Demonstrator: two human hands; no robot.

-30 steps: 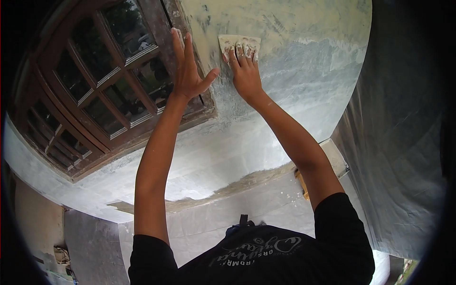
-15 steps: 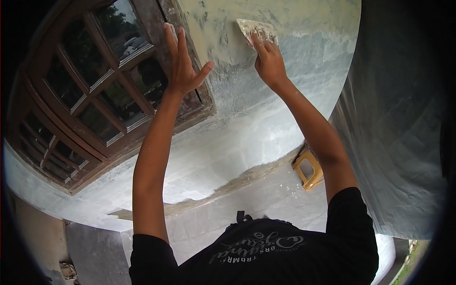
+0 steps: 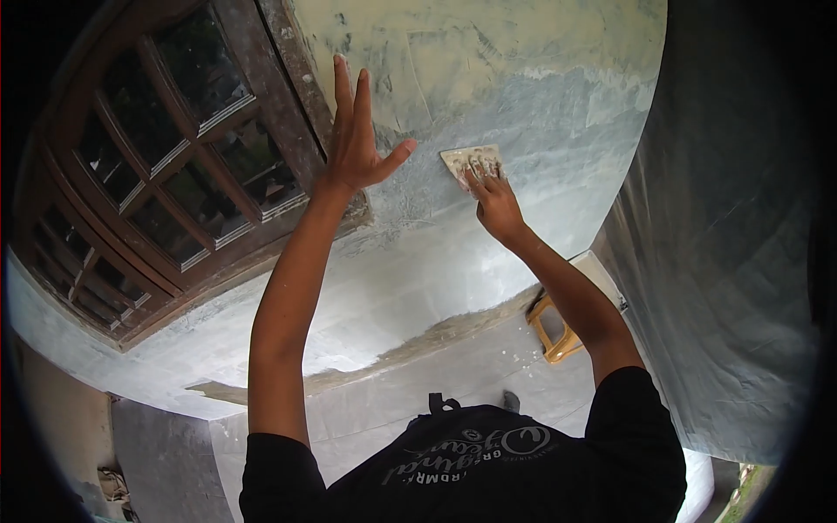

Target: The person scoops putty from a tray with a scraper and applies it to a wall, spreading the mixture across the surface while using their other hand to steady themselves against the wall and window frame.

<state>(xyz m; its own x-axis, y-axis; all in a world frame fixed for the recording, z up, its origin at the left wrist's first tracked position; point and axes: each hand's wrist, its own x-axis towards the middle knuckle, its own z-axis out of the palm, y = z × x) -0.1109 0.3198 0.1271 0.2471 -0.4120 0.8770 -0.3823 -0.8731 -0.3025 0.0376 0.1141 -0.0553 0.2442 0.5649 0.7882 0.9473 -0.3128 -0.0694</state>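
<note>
My right hand [image 3: 497,207] grips a flat, cream-coloured putty spreader [image 3: 472,160], its face smeared with white filler. The spreader lies against the wall [image 3: 453,235], which is coated in patchy grey-white with a yellowish area higher up. To its left my left hand [image 3: 357,148] is raised beside the wooden window frame [image 3: 301,83], fingers stretched and thumb spread out. Some white residue shows at a fingertip. Whether that hand touches the wall is hard to tell.
A brown window [image 3: 196,144] with several glass panes fills the left. A yellow-brown plastic stool [image 3: 554,329] stands on the grey tiled floor [image 3: 349,410], with white crumbs nearby. Grey plastic sheeting [image 3: 715,261] hangs on the right.
My right hand has brought the spreader down the wall. My left hand has shifted slightly right and down, still spread. The camera view has moved a little.
</note>
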